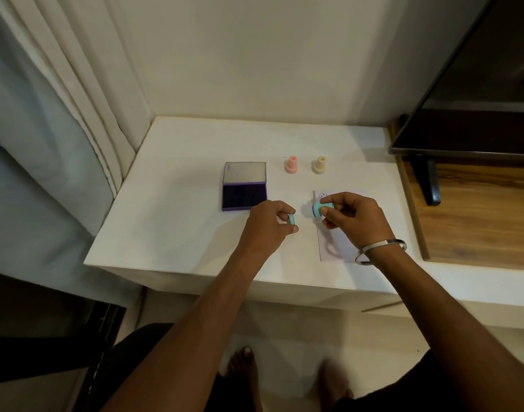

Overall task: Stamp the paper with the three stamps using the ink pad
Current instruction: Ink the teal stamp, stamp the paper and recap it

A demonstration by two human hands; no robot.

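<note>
1. The right hand [354,217] grips the teal stamp [321,210] between thumb and fingers, tilted on its side above the far end of the paper [336,248]; a metal bangle [381,250] circles the wrist.
2. The left hand [268,223] pinches a teal cap [292,219] between thumb and forefinger, just left of the stamp; the two parts are apart.
3. The ink pad [244,197] lies open, left of the paper; its lid stands up at the far side.
4. The pink stamp [291,165] and cream stamp [319,165] stand upright on the white table [171,227], far of the paper.
5. A smiley print [323,195] shows at the paper's far edge.
</note>
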